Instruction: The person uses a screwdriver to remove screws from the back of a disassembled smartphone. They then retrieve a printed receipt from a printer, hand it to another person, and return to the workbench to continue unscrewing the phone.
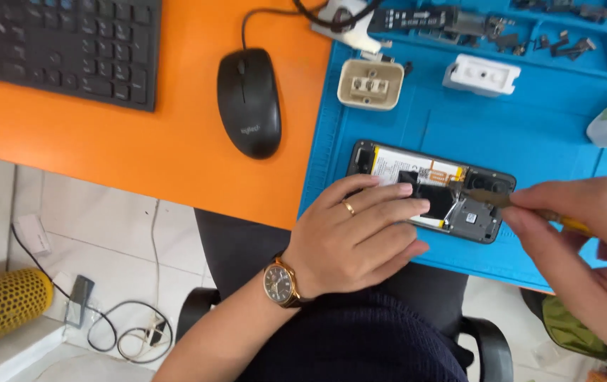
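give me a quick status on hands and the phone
Left hand flat on opened phone. Right hand pinching thin tool, tip inside phone. Nothing in the way.

Desk surface [140,141]: solid orange. Work mat [530,127]: bright blue. Keyboard [63,46] and mouse [249,101]: black. Opened phone [431,191]: black frame, white battery label with yellow edging, grey metal at one end. Tool [523,206]: dull metal blade, yellow handle. Two small housings on the mat: one cream [370,83], one white [482,74]. Left hand [360,237]: gold ring, and a gold watch [280,281] with dark dial on a brown strap. Cylinder [6,301] by the floor: yellow, perforated dot pattern. Floor tiles [105,233]: white.
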